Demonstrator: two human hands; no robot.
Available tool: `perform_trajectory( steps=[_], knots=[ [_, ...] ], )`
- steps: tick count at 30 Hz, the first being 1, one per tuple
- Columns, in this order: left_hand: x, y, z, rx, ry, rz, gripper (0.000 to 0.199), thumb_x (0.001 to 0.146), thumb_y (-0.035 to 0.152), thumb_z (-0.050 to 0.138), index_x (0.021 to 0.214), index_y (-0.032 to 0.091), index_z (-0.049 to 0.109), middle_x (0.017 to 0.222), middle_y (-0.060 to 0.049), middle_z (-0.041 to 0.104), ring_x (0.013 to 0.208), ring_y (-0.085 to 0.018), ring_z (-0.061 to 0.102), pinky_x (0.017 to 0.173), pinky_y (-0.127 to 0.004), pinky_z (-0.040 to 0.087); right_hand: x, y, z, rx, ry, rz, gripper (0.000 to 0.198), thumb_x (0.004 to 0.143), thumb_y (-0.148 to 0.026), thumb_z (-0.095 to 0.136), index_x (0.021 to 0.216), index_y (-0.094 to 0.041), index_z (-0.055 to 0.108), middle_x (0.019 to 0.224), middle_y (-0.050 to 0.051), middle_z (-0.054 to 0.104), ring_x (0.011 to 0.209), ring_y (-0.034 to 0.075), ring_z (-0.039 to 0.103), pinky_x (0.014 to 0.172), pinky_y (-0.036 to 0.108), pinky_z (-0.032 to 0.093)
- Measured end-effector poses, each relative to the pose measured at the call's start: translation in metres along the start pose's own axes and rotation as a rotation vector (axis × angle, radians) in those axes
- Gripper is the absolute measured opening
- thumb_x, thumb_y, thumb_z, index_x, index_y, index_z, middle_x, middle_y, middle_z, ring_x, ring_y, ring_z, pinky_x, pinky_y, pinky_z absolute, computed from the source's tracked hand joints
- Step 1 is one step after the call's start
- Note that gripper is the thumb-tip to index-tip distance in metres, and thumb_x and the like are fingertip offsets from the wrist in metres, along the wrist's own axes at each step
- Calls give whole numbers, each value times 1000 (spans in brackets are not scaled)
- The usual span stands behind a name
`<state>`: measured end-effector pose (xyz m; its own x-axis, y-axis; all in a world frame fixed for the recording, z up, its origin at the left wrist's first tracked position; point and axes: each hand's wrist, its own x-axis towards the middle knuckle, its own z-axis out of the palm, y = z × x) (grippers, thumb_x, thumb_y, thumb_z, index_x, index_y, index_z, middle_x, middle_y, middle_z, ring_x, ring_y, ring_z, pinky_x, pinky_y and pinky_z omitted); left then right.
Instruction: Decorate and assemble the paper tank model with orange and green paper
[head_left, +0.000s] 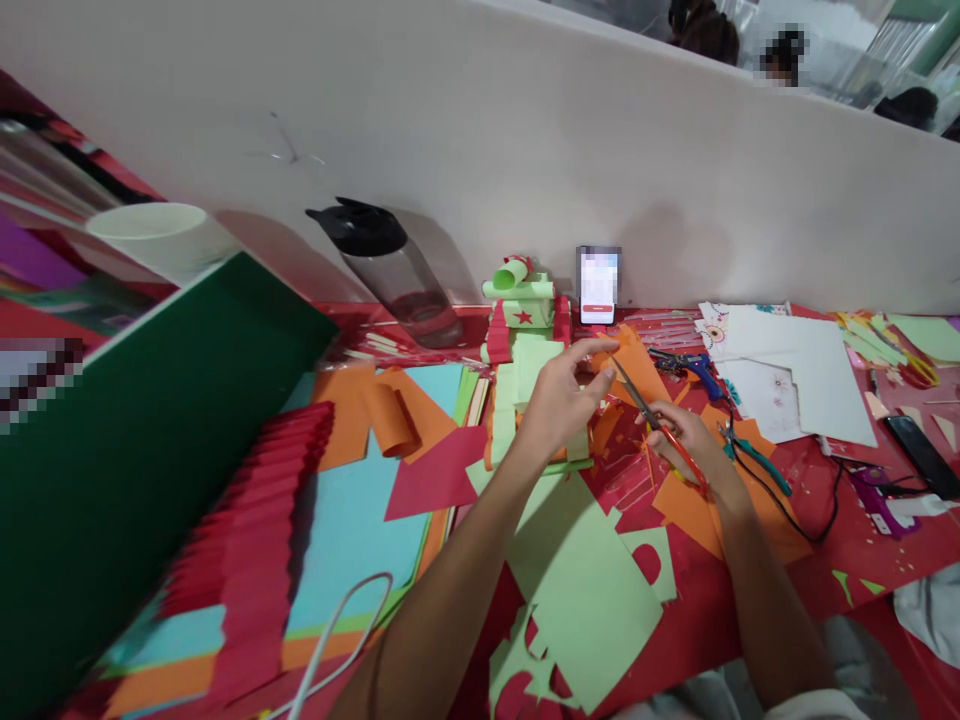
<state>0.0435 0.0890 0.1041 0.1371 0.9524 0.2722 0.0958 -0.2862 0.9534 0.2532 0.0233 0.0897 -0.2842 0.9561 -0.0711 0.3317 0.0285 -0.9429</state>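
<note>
My left hand (564, 398) is closed at the fingertips on the edge of a piece of orange paper (643, 366). In my right hand (694, 448) is a pair of scissors (636, 388) with red handles, its blades pointing at the orange paper beside my left fingertips. Behind my left hand stands a light green paper model (519, 315) with red strips and a red star; my hand and forearm hide part of its lower section. Under my forearms lies a large light green sheet (585, 570), with cut-out scraps (651, 560) around it.
A tilted bottle (405, 280) and a lit phone (598, 285) lean near the white partition. Pliers (757, 460), a blue glue gun (697, 375) and white card (825, 375) lie right. Left are a green board (172, 430), pleated red paper (255, 540) and coloured sheets (352, 520).
</note>
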Motion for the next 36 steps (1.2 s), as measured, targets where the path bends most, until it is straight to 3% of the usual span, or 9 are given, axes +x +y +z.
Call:
perform_trajectory(
  steps=[12,16,23,36],
  knots=[
    [0,4,-1,-26,-21,-30,29,87,25,68,114,18,75,77,-2,65,65,-14,56,57,-23,46,2,1,-2,-44,12,-29,49,89,-65,69,102,-19,62,67,-6,45,56,10,36,56,25,33],
    [-1,6,-2,-31,-39,-35,30,88,26,68,116,18,74,75,-1,63,65,-14,55,56,-23,46,2,0,-1,-20,8,-18,56,85,-71,70,102,-18,63,68,-6,45,56,10,34,55,25,32],
    [0,3,-1,-26,-50,6,29,88,24,67,116,18,75,76,-1,64,69,-14,57,62,-25,48,2,-1,0,40,2,-8,68,79,-80,70,106,-18,63,72,-3,49,60,12,42,56,25,35],
    [0,6,-1,-19,-39,16,28,89,20,66,115,18,74,77,-1,65,68,-14,56,62,-26,46,4,6,1,3,36,-40,60,83,-74,70,103,-18,64,73,-3,50,59,11,45,59,25,39]
  ],
)
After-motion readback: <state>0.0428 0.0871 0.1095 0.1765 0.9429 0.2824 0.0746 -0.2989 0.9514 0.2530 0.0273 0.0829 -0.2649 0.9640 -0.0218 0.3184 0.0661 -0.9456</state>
